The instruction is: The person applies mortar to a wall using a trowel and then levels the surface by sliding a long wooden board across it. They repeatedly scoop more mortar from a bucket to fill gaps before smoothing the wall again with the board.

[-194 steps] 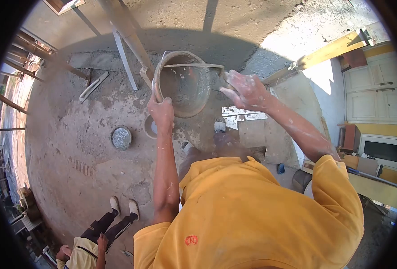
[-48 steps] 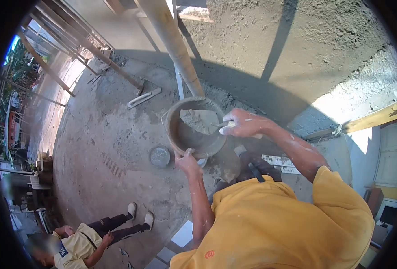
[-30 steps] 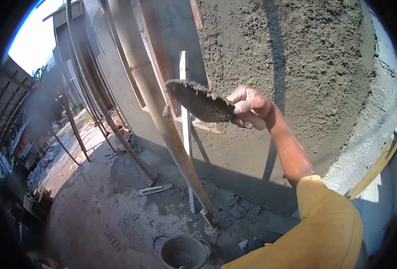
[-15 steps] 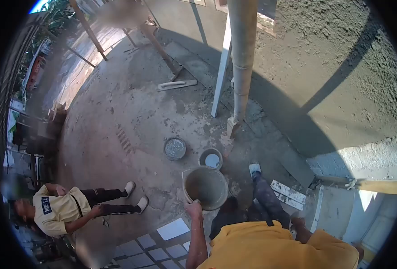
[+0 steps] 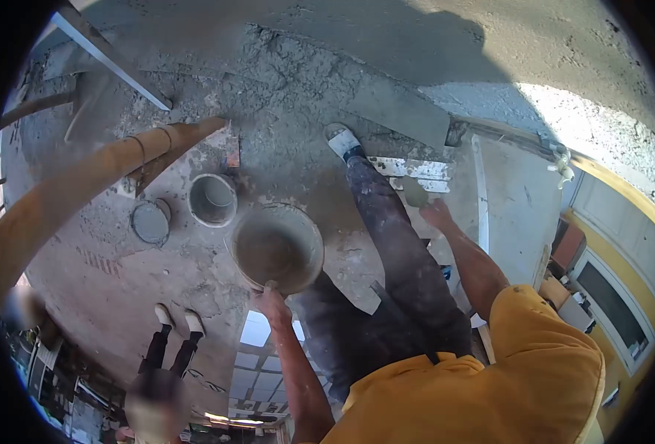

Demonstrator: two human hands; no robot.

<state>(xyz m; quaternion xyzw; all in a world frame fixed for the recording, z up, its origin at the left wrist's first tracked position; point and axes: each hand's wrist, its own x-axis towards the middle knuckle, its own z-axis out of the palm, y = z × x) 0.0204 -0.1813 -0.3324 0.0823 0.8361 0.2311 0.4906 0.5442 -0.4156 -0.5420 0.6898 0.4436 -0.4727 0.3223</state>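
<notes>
My left hand (image 5: 270, 302) is closed on the near rim of a large round mortar bucket (image 5: 312, 235). The bucket is tilted so its hollow faces me, with greyish residue inside. Out to the right, my right hand (image 5: 437, 214) is closed around the handle end of a trowel (image 5: 415, 192), whose greyish rounded blade points away from me. The handle itself is mostly hidden by the fingers. Beneath the trowel lie whitish, mortar-stained boards (image 5: 427, 169) on the ground, close to my outstretched foot.
A smaller bucket (image 5: 194, 201) and a shallow round pail (image 5: 150, 222) stand left of the large bucket. A bamboo post (image 5: 120, 166) slants across the left. Another person's shoes (image 5: 193, 321) show at lower left. A plastered wall (image 5: 386, 44) runs along the top.
My view has turned toward the right and the wall base. My right hand has come out from beside my body with the trowel. My left hand still grips the bucket.
</notes>
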